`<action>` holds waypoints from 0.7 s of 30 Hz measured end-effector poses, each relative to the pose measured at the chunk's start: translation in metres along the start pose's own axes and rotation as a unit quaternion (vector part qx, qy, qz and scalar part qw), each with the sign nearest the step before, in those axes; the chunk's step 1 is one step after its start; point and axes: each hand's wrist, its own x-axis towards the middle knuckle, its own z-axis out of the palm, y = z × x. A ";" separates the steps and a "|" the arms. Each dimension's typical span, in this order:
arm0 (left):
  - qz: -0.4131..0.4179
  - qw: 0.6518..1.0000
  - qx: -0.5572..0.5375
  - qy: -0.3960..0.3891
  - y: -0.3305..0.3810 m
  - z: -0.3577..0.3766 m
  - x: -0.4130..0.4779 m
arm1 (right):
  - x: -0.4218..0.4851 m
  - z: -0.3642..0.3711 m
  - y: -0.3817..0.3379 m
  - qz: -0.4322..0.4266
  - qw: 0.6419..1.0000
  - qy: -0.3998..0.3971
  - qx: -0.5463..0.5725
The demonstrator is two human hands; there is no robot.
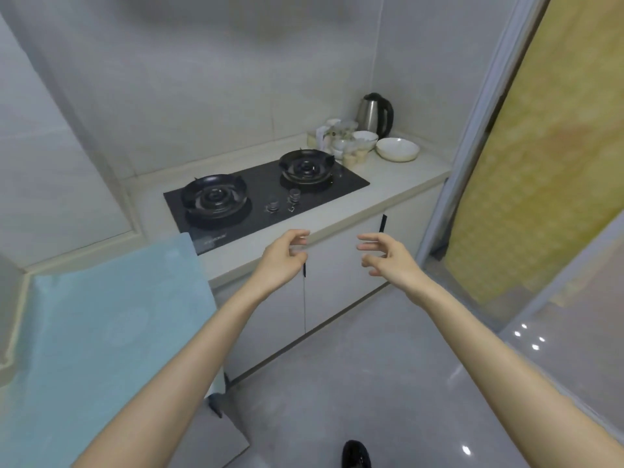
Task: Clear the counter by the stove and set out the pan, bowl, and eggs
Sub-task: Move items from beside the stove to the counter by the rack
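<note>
**Empty-handed at the stove: a person's left grip [282, 256] and right grip [388, 253] hang side by side at the desk's front edge, fingers loosely spread, holding nothing.**

On the desk [388, 184], one black stove [263, 190] carries two burners [214, 197] [305, 167] and two knobs [273, 206] [294, 194]. In the far right corner stand two white bowls, a wide bowl [397, 149] and a smaller bowl [364, 138] just behind it. Next to them are cups and jars [341, 140] too blurred to count, and one steel kettle [374, 113] by the wall. One blue cloth [111, 325] drapes the surface left of the stove.
</note>
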 end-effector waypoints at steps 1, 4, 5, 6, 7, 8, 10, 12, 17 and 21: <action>0.000 1.000 -0.001 -0.003 0.006 0.010 0.020 | 0.018 -0.015 0.002 0.003 1.000 0.001 0.000; -0.012 1.000 -0.013 -0.008 0.024 0.039 0.083 | 0.074 -0.062 0.007 0.017 1.000 0.002 -0.001; -0.015 1.000 -0.021 -0.008 0.028 0.047 0.102 | 0.092 -0.076 0.010 0.018 1.000 0.003 -0.001; -0.017 0.999 -0.030 -0.007 0.032 0.053 0.121 | 0.110 -0.089 0.012 0.018 1.000 0.006 0.001; -0.019 0.999 -0.037 -0.006 0.036 0.060 0.140 | 0.128 -0.102 0.014 0.018 1.000 0.009 0.002; -0.022 0.999 -0.041 -0.007 0.039 0.065 0.158 | 0.145 -0.113 0.015 0.017 1.000 0.011 0.002; -0.026 0.999 -0.044 -0.012 0.045 0.076 0.196 | 0.183 -0.134 0.019 0.019 1.000 0.018 0.005; -0.028 0.999 -0.042 -0.012 0.047 0.083 0.228 | 0.213 -0.149 0.023 0.017 1.000 0.020 0.001; -0.033 0.999 -0.034 -0.017 0.042 0.102 0.320 | 0.296 -0.175 0.035 0.003 1.000 0.019 -0.023; -0.027 0.999 -0.019 -0.029 0.036 0.118 0.403 | 0.374 -0.190 0.041 -0.005 0.998 0.025 -0.054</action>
